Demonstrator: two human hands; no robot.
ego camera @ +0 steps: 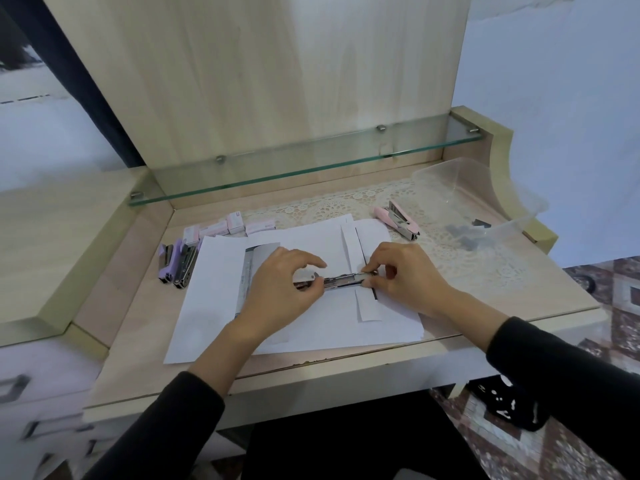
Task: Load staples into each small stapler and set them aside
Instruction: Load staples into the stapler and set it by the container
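Observation:
A small stapler (341, 280) lies opened out flat over the white paper sheets (214, 306) in the middle of the desk, its metal staple channel facing up. My left hand (280, 289) grips its left end with curled fingers. My right hand (401, 271) pinches its right end between thumb and fingers. Two purple staplers (175, 263) lie side by side at the left of the paper. A pink stapler (398, 220) lies opened at the back right. Several small pink and white staple boxes (228, 228) sit in a row behind the paper.
A clear plastic tub (485, 188) with a few dark items inside stands at the back right on a lace mat (450, 258). A glass shelf (311, 161) runs across the back above the desk. The desk's front edge (263, 386) is near my forearms.

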